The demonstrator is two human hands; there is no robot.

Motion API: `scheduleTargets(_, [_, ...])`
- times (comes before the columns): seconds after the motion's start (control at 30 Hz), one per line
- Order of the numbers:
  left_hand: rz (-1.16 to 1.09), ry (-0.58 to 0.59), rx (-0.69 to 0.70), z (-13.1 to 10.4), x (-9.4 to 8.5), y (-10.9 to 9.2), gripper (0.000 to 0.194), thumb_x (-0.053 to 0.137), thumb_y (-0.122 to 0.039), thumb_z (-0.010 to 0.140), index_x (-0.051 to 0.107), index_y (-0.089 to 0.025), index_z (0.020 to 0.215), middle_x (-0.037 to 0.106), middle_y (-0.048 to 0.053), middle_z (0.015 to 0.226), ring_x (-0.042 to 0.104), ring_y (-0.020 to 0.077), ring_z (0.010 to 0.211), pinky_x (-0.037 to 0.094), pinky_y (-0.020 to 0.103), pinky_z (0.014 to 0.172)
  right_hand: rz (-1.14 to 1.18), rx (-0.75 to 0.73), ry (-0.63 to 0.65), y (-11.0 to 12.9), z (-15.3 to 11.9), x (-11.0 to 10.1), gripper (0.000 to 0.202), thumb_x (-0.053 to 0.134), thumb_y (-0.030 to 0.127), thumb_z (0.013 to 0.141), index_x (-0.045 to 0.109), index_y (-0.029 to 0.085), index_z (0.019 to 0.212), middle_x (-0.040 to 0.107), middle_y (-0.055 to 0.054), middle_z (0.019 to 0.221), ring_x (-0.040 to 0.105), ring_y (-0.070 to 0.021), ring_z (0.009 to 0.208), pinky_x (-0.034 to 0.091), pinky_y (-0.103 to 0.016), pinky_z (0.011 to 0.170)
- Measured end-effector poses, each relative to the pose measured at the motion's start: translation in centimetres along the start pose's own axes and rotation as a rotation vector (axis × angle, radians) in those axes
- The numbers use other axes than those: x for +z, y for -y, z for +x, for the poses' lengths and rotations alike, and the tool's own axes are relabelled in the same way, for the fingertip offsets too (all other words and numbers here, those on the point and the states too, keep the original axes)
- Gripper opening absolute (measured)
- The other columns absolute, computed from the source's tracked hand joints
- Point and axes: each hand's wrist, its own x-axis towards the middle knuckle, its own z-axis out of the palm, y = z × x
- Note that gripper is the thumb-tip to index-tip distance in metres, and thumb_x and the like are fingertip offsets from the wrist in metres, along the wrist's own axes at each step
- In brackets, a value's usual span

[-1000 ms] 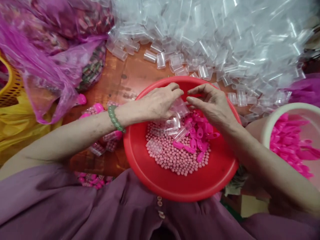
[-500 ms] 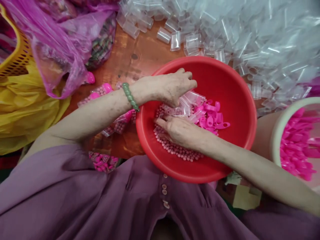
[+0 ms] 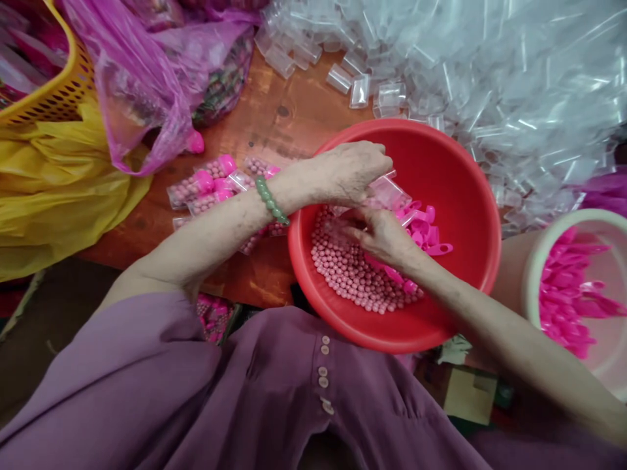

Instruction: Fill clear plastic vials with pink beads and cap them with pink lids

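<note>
My left hand [image 3: 355, 171], with a green bead bracelet [image 3: 271, 200] at the wrist, reaches over the red basin [image 3: 470, 189]. Its fingers are curled around clear plastic containers [image 3: 389, 194], which stick out beneath the knuckles. Just below it, my right hand [image 3: 386, 238] is over the pink beads [image 3: 357, 277] in the basin. Its fingers point left and are blurred, so I cannot tell what is in them. Pink plastic caps with loop ends [image 3: 426, 228] lie in the basin right of the beads, partly behind my right hand.
Filled bead containers with pink caps [image 3: 203, 183] lie left of the basin on the wooden board [image 3: 274, 111]. Clear empty containers [image 3: 490, 85] are heaped behind. A pale bucket [image 3: 531, 287] of pink pieces stands right. Purple bag [image 3: 147, 85], yellow bag [image 3: 63, 189] and yellow basket [image 3: 68, 91] are left.
My right hand has moved right and up from the beads, uncovering more of them. My left hand has turned its fingers down over the clear containers. The view has shifted slightly.
</note>
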Motion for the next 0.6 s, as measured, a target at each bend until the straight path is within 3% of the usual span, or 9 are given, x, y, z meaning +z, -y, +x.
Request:
scheduleTargets(0.07, [0.027, 0.007, -0.001, -0.1, -0.4, -0.3, 0.026, 0.051, -0.014, 0.081, 0.064, -0.012, 0.104, 0.066, 0.01, 0.108, 0.061, 0.0248, 0.102, 0.048, 0.037, 0.091, 0.031, 0.005, -0.16, -0.3, 0.7, 0.1, 0.017, 0.056, 0.021, 0.083, 0.068, 0.015, 0.094, 0.072, -0.01, 0.095, 0.064, -0.0253, 0.087, 0.05, -0.039, 0.083])
scheduleTargets(0.13, [0.041, 0.0, -0.001, -0.3, -0.6, -0.5, 0.025, 0.048, -0.012, 0.082, 0.064, -0.011, 0.101, 0.067, 0.011, 0.105, 0.062, 0.0235, 0.098, 0.049, 0.035, 0.088, 0.038, 0.009, -0.235, -0.4, 1.2, 0.2, 0.017, 0.056, 0.019, 0.081, 0.067, 0.015, 0.093, 0.071, -0.01, 0.091, 0.063, -0.0254, 0.085, 0.05, -0.039, 0.082])
scheduleTargets(0.23, [0.045, -0.01, -0.015, -0.4, -0.6, -0.7, 0.024, 0.048, -0.01, 0.08, 0.064, -0.012, 0.097, 0.068, 0.011, 0.101, 0.063, 0.0243, 0.094, 0.049, 0.035, 0.085, 0.034, 0.017, -0.218, -0.1, 1.1, 0.4, 0.013, 0.057, 0.02, 0.08, 0.068, 0.016, 0.087, 0.069, -0.008, 0.083, 0.062, -0.0246, 0.08, 0.05, -0.04, 0.081])
scheduleTargets(0.4, [0.033, -0.039, -0.012, -0.3, -0.1, -0.5, 0.024, 0.049, -0.009, 0.078, 0.066, -0.014, 0.094, 0.069, 0.012, 0.099, 0.064, 0.0261, 0.095, 0.048, 0.035, 0.084, 0.062, -0.005, -0.162, 0.2, -0.3, 1.0, 0.013, 0.057, 0.024, 0.083, 0.066, 0.019, 0.091, 0.071, -0.008, 0.091, 0.063, -0.0237, 0.084, 0.051, -0.041, 0.082])
scheduleTargets(0.6, [0.007, -0.006, -0.042, 0.0, 0.0, -0.5, 0.024, 0.049, -0.009, 0.079, 0.065, -0.015, 0.095, 0.068, 0.011, 0.105, 0.062, 0.025, 0.098, 0.048, 0.036, 0.088, -0.132, -0.022, -0.305, -0.9, 0.5, 1.9, 0.026, 0.054, 0.016, 0.079, 0.068, 0.018, 0.101, 0.072, -0.012, 0.101, 0.065, -0.0284, 0.095, 0.051, -0.042, 0.087])
